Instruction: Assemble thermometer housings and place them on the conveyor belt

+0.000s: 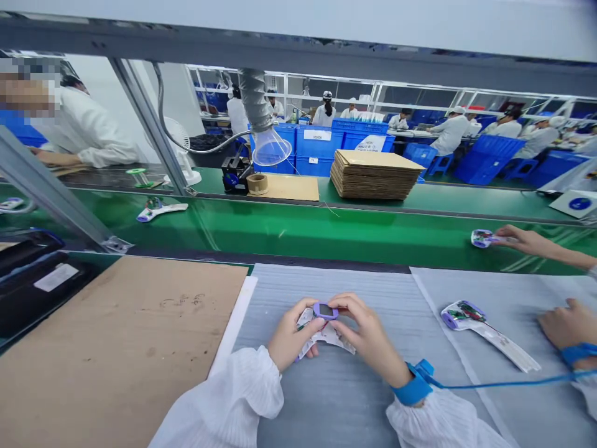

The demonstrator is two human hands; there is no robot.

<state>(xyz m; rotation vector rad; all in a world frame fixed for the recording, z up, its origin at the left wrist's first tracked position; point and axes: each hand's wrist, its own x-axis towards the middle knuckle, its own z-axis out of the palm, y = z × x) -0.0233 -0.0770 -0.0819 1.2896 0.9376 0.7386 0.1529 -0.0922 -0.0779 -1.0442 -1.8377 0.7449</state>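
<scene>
Between my two hands is an opened white thermometer shell (332, 336), gun-shaped, with wires inside. A purple-framed display (325, 310) sits at its head end. My left hand (290, 336) is closed around the shell's left side, its thumb by the display frame and a fingertip showing underneath. The fingers of my right hand (370, 333) pinch the display frame from the right; a blue wrist strap (414, 386) with a cord circles that wrist. Whether the frame is seated in the shell I cannot tell.
Right of me, another open thermometer (487, 333) lies near a co-worker's hand (566, 323). Their other hand (522, 239) holds one over the green conveyor (326, 233). A further unit (161, 210) lies at left. Cardboard (121, 323), a fume hood nozzle (272, 148) and stacked cartons (375, 177) surround me.
</scene>
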